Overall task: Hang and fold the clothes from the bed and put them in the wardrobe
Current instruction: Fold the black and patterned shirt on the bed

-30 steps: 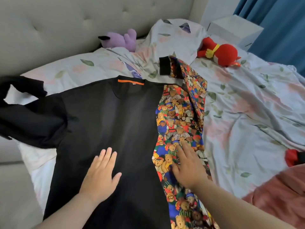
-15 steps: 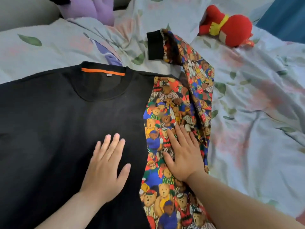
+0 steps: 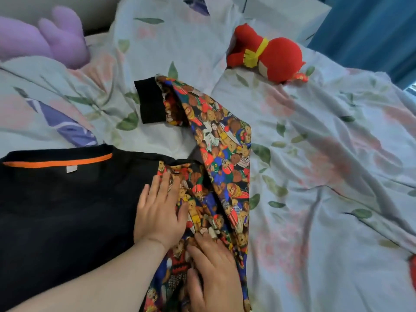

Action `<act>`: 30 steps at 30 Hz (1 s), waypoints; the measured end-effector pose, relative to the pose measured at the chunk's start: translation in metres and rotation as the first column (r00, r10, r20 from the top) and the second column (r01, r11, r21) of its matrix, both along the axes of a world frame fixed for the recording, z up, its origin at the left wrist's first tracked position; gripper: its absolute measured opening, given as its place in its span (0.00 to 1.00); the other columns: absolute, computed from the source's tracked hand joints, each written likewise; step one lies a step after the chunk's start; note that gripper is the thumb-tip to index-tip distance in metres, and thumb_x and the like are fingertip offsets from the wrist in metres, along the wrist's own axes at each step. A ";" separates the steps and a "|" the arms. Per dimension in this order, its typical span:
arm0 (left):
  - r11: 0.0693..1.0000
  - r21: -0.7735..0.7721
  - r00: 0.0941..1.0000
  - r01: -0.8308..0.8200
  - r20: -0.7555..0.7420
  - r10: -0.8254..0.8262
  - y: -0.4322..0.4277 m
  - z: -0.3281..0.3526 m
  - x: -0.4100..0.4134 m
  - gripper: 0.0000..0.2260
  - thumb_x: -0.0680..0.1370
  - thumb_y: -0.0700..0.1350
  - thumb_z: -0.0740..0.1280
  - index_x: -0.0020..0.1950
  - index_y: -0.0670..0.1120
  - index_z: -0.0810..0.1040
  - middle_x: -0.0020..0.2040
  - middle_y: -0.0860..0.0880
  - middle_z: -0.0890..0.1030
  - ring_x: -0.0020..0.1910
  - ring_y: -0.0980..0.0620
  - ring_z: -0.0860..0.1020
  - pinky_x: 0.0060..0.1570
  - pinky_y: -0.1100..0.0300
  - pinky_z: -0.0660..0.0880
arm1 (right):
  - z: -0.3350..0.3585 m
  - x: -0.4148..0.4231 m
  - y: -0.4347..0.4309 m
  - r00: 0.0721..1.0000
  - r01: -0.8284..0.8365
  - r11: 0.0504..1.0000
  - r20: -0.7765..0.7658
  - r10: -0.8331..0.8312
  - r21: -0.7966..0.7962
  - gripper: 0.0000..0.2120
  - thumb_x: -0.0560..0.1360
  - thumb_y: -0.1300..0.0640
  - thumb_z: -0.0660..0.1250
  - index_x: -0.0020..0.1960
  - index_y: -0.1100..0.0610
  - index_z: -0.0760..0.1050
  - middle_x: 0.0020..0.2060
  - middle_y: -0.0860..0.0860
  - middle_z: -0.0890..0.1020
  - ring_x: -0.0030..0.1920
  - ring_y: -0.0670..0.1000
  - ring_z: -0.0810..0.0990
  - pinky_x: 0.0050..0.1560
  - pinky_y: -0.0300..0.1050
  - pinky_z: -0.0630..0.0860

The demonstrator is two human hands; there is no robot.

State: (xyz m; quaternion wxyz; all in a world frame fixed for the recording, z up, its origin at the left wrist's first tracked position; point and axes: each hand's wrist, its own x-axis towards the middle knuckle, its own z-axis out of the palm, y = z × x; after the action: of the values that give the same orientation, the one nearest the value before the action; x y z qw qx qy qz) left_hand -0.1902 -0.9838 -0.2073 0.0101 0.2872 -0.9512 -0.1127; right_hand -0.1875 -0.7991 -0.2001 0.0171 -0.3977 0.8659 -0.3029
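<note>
I have the black sweatshirt with teddy-bear-print sleeves (image 3: 67, 210) spread on the floral bed sheet (image 3: 326, 176) at lower left, so it folds flat. My left hand (image 3: 157, 212) presses with straight fingers at mid-frame, pinning the seam, while my right hand (image 3: 213, 271), fingers flat, smooths the printed panel below.

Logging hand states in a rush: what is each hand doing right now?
Left hand: open, flat across the black sweatshirt and its bear-print panel.
Right hand: open, fingers pressing the bear-print panel.
</note>
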 end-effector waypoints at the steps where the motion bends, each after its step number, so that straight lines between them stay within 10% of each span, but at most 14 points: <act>1: 1.000 0.002 1.000 -0.003 -0.001 0.003 0.000 -0.001 -0.001 0.29 0.78 0.59 0.52 0.77 0.48 0.65 0.78 0.45 0.62 0.78 0.46 0.58 0.75 0.47 0.52 | 0.012 -0.012 -0.008 0.996 0.075 0.993 0.050 -0.070 -0.095 0.14 0.69 0.49 0.65 0.54 0.44 0.79 0.56 0.40 0.82 0.59 0.42 0.78 0.60 0.41 0.72; 5: 1.000 -0.003 1.000 0.002 0.014 -0.002 0.001 -0.007 -0.001 0.29 0.79 0.57 0.52 0.78 0.48 0.62 0.78 0.45 0.61 0.78 0.46 0.57 0.74 0.47 0.53 | 0.063 -0.091 -0.076 0.982 0.184 0.956 0.009 -0.186 -0.227 0.11 0.73 0.53 0.65 0.55 0.53 0.79 0.53 0.48 0.80 0.56 0.48 0.76 0.59 0.45 0.74; 10: 0.998 -0.066 0.997 -0.014 0.076 0.019 0.001 -0.012 -0.001 0.30 0.78 0.57 0.52 0.78 0.48 0.57 0.78 0.46 0.60 0.78 0.47 0.58 0.74 0.47 0.53 | 0.096 -0.186 -0.148 0.963 0.267 0.931 -0.086 -0.254 0.250 0.47 0.74 0.42 0.69 0.81 0.51 0.43 0.79 0.62 0.43 0.76 0.63 0.52 0.75 0.58 0.54; 14: 0.997 -0.082 0.995 -0.013 0.095 0.021 0.002 -0.012 -0.003 0.30 0.78 0.57 0.52 0.77 0.46 0.63 0.77 0.45 0.65 0.77 0.45 0.60 0.74 0.47 0.54 | 0.102 -0.267 -0.112 0.783 0.549 0.820 0.245 -0.572 0.163 0.36 0.77 0.46 0.67 0.79 0.56 0.57 0.64 0.59 0.77 0.62 0.60 0.76 0.61 0.52 0.73; 17: 0.996 -0.086 0.997 -0.018 0.067 0.024 0.002 -0.010 -0.004 0.30 0.77 0.57 0.53 0.75 0.45 0.67 0.76 0.44 0.66 0.76 0.45 0.62 0.74 0.47 0.54 | 0.102 -0.298 -0.059 0.663 0.610 0.777 0.436 -0.609 0.157 0.14 0.80 0.52 0.63 0.52 0.62 0.81 0.50 0.60 0.84 0.51 0.60 0.82 0.52 0.50 0.77; 20: 0.996 -0.093 0.998 -0.016 0.059 0.022 0.003 -0.009 -0.004 0.30 0.76 0.56 0.53 0.75 0.44 0.68 0.76 0.43 0.67 0.75 0.44 0.62 0.74 0.48 0.53 | 0.105 -0.294 -0.031 0.671 0.553 0.816 0.492 -0.555 0.167 0.19 0.79 0.49 0.66 0.54 0.66 0.80 0.47 0.59 0.84 0.47 0.58 0.81 0.50 0.51 0.76; 26: 0.996 -0.091 0.998 -0.027 0.062 0.033 0.004 -0.007 -0.004 0.30 0.76 0.56 0.53 0.74 0.44 0.70 0.75 0.43 0.68 0.75 0.45 0.62 0.74 0.51 0.50 | 0.084 -0.285 -0.093 0.658 0.508 0.861 0.630 -0.412 0.033 0.44 0.76 0.48 0.71 0.81 0.50 0.47 0.79 0.53 0.56 0.76 0.58 0.62 0.69 0.51 0.68; 30: 0.996 -0.086 0.998 -0.021 0.060 0.026 0.003 -0.008 -0.005 0.29 0.76 0.56 0.54 0.74 0.44 0.70 0.75 0.43 0.68 0.75 0.45 0.61 0.74 0.51 0.50 | 0.077 -0.308 -0.116 0.769 0.441 0.897 0.512 -0.382 0.007 0.44 0.70 0.48 0.74 0.79 0.41 0.52 0.78 0.54 0.54 0.74 0.62 0.63 0.69 0.59 0.70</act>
State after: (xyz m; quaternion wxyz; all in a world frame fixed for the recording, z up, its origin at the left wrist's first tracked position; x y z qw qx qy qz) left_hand -0.1952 -0.9808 -0.2154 -0.0055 0.3009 -0.9515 -0.0630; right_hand -0.4958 -0.9155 -0.1235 0.1516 -0.1059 0.8784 -0.4406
